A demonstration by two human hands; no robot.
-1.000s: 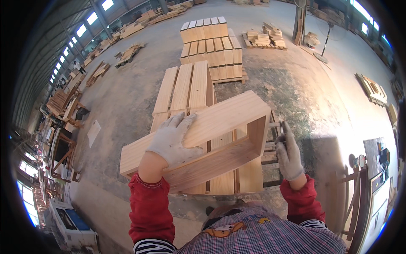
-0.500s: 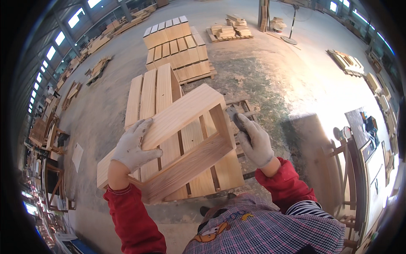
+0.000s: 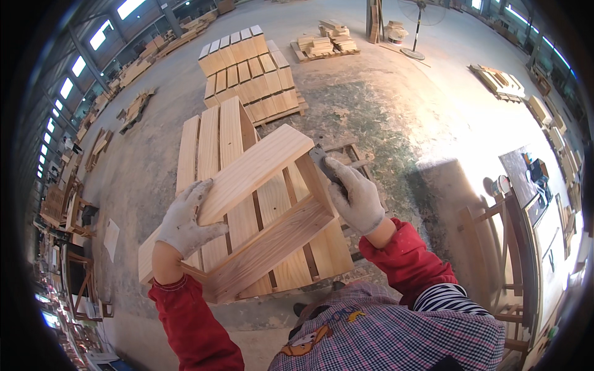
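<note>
Nearest the camera, a checked apron (image 3: 396,334) is being worn over red sleeves (image 3: 185,321), with a striped cuff showing at the right elbow. Just above that, an open wooden frame (image 3: 247,204) of pale planks is being held up at a tilt between both gloved hands, clear of the floor.

The left hand (image 3: 185,219) is being pressed flat over the near edge of the frame's long top board, fingers spread on the face and thumb hooked under: a grasping grip on the frame. The right hand (image 3: 354,196) is being wrapped around the frame's far end post, the fingers curled on the wood, so that grip is closed on the frame as well.

Directly beneath and behind the frame, a slatted pallet (image 3: 213,145) is being seen lying on the concrete floor (image 3: 383,117), its slats running away from the person. To the right, a dark work surface (image 3: 532,204) with small tools on it is being caught at the rim of the view, too bent to read clearly.

Farther out, a block of stacked boards (image 3: 250,74) is being shown in rows, and beyond it a smaller pile of cut timber (image 3: 325,43). At the far edge, a standing fan (image 3: 416,15) is being glimpsed, with more wood heaps (image 3: 498,80) lying off to the right.
</note>
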